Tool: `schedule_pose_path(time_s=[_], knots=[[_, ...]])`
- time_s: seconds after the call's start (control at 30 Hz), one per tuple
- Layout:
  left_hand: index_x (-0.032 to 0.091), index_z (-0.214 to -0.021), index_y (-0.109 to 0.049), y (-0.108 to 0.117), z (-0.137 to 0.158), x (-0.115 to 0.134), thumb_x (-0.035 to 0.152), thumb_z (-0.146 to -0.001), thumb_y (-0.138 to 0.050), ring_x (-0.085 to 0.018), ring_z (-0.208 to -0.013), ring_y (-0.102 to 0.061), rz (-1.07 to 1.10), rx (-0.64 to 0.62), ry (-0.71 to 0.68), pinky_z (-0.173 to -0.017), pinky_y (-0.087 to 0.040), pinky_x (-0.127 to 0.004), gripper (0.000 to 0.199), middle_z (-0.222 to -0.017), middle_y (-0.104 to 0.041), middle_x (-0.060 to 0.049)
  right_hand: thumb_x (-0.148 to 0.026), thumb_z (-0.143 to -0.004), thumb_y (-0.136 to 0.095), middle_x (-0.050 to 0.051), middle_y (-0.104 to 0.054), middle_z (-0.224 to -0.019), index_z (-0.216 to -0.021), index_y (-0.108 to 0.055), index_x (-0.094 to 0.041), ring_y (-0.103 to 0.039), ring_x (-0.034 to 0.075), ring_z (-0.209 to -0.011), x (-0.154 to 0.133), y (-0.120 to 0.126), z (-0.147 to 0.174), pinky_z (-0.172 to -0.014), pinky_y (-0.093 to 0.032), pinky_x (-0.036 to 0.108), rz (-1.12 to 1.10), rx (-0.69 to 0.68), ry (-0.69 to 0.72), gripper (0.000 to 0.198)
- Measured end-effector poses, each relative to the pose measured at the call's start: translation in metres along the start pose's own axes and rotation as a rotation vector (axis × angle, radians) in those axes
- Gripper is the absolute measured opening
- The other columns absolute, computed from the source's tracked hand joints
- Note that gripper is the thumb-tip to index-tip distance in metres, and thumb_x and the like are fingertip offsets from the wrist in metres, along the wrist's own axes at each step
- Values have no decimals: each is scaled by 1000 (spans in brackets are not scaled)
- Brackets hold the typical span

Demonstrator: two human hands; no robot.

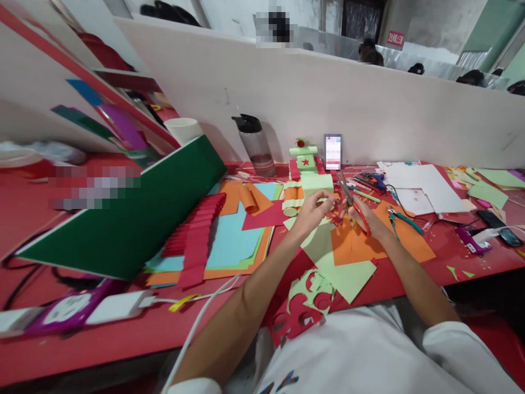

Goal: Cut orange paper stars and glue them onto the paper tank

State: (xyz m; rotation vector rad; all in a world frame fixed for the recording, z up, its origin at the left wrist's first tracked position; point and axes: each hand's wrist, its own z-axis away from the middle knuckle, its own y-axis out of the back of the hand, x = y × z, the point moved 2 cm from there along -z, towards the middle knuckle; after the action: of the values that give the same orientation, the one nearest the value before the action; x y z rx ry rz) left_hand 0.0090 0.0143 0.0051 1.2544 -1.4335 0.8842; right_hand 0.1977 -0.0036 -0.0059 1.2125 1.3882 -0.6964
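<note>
My right hand [370, 218] is wrapped round the orange handles of a pair of scissors [343, 185], whose metal blades point up and away from me. Just left of it, my left hand [315, 209] is closed with thumb and fingers together; whatever is in them is too small to make out. Behind my left hand stands a light-green and orange paper model [315, 185] with a red star on it. Orange paper [361, 249] and light-green paper [351, 280] lie below my hands, with small scraps around.
A dark green board [139, 213] leans at the left, beside stacked coloured paper [235, 232] and pleated red paper [194, 224]. A bottle [256, 145] and a phone [333, 151] stand by the partition. Pliers [404, 221], cables and power strips [471, 241] lie about.
</note>
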Motion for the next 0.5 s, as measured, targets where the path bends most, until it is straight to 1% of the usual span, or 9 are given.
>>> schedule_pose_path(time_s=[0.1,0.17,0.27,0.37,0.5], knots=[[23,-79,-53,1,1,3,46,-89,-69,-11,-54,-47,82,73,8,-56,-39,-24,30,-57,-47,7,-75,-87,-71,1,-65,-88,-106,-56,-23,-55,14,-64,2,-4,0,-57,-47,27,47,-45,-9,57],[22,-79,-52,1,1,3,44,-89,-70,-10,-53,-47,106,100,15,-56,-39,-24,30,-57,-47,7,-77,-87,-68,2,-66,-88,-108,-56,-22,-56,13,-62,5,-7,0,-56,-47,27,55,-59,-29,60],[22,-79,-53,1,-1,0,42,-88,-70,-9,-53,-47,144,123,18,-55,-39,-23,28,-62,-52,6,-80,-88,-64,2,-68,-86,-109,-57,-22,-55,13,-60,7,-9,0,-54,-47,26,44,-84,-56,63],[21,-78,-53,2,-4,-3,41,-86,-71,-7,-51,-46,183,147,22,-53,-38,-23,28,-67,-55,5,-82,-89,-60,2,-68,-86,-109,-58,-22,-57,13,-61,9,-8,1,-55,-48,25,37,-99,-61,63],[22,-80,-54,2,-5,-4,43,-85,-72,-7,-49,-45,199,161,27,-51,-37,-23,29,-64,-51,7,-82,-91,-57,2,-70,-86,-108,-60,-24,-59,14,-62,13,-7,1,-53,-49,24,47,-132,-68,61]])
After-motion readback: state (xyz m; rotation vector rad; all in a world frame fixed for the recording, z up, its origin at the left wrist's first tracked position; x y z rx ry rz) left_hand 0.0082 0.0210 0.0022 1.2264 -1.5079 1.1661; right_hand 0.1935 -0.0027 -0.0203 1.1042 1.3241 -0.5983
